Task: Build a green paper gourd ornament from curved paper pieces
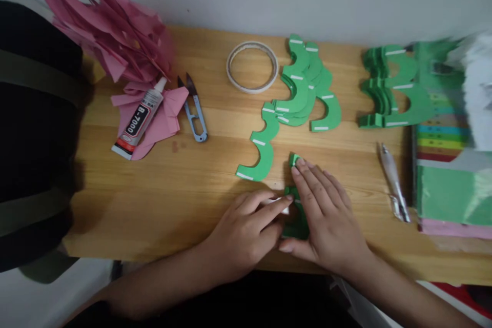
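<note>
A curved green paper piece (pixel 298 223) lies near the table's front edge, partly hidden under my hands. My right hand (pixel 330 215) rests flat over it, fingers stretched out and its thumb near the lower end. My left hand (pixel 249 228) is closed at the piece's left side, its fingers around a small white strip (pixel 285 210) that is mostly covered. Just beyond, a wavy green cut-out (pixel 263 159) with short white strips across it lies apart from my hands. More overlapping green cut-outs (pixel 302 95) with similar strips reach toward the wall.
A roll of tape (pixel 252 67) lies at the back. On the left are blue thread snips (pixel 196 113), a B-7000 glue tube (pixel 140 118) on pink paper (pixel 169 113), and a pink paper construction (pixel 115 20). Rightward are stacked green pieces (pixel 400 105), a pen (pixel 394 182) and packaged coloured paper (pixel 453 189).
</note>
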`<state>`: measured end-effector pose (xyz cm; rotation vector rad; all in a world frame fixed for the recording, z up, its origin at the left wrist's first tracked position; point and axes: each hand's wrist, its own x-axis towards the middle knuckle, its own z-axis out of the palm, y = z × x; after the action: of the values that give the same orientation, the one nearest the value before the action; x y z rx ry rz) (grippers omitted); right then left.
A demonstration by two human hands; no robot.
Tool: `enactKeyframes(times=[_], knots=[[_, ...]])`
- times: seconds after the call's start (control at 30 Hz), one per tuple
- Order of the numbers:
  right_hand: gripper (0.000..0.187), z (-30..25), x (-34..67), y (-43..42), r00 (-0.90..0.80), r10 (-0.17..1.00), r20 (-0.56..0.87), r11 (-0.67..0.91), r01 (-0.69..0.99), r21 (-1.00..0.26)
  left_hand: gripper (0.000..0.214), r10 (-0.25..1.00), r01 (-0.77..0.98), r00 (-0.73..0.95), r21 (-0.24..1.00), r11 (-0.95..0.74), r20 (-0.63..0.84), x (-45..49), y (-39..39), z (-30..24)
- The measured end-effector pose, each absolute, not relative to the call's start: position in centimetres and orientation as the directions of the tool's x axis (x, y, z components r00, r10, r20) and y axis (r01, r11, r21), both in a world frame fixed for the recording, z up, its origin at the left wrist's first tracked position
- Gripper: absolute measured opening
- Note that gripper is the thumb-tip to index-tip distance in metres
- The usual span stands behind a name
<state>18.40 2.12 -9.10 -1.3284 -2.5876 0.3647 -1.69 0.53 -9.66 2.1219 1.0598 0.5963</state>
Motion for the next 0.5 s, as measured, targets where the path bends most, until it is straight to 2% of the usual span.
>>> enactKeyframes(times=[0.1,0.17,0.23,0.3,0.37,0.43,0.5], knots=[[0.073,-9.1,19.0,2.2,-0.485,0.871,0.074,0.43,0.682,-0.591,0.018,0.782,0.495,0.612,0.712,-0.498,0.121,-2.0,0.7,-9.6],[0.058,-9.0,19.4,2.2,-0.325,0.943,0.066,0.258,0.594,-0.762,0.023,0.77,0.48,0.628,0.724,-0.495,0.11,-2.2,0.9,-9.3],[0.045,-8.9,19.9,2.3,-0.145,0.989,0.032,0.104,0.519,-0.848,0.036,0.766,0.465,0.638,0.755,-0.462,0.076,-2.5,1.0,-8.7],[0.034,-8.7,20.2,2.4,-0.045,0.999,-0.003,0.019,0.48,-0.877,0.042,0.775,0.451,0.629,0.782,-0.429,0.062,-2.5,1.2,-8.0],[0.026,-8.4,20.5,2.3,-0.025,1.0,-0.003,0.01,0.521,-0.854,0.032,0.808,0.474,0.582,0.771,-0.425,0.088,-2.2,1.8,-7.3],[0.021,-8.2,20.6,2.0,-0.076,0.997,0.028,0.07,0.642,-0.764,0.021,0.845,0.56,0.515,0.69,-0.458,0.143,-1.6,3.0,-6.7],[0.022,-8.2,20.4,1.5,-0.148,0.987,0.063,0.154,0.748,-0.645,0.025,0.852,0.671,0.492,0.546,-0.502,0.179,-0.8,5.0,-6.5]])
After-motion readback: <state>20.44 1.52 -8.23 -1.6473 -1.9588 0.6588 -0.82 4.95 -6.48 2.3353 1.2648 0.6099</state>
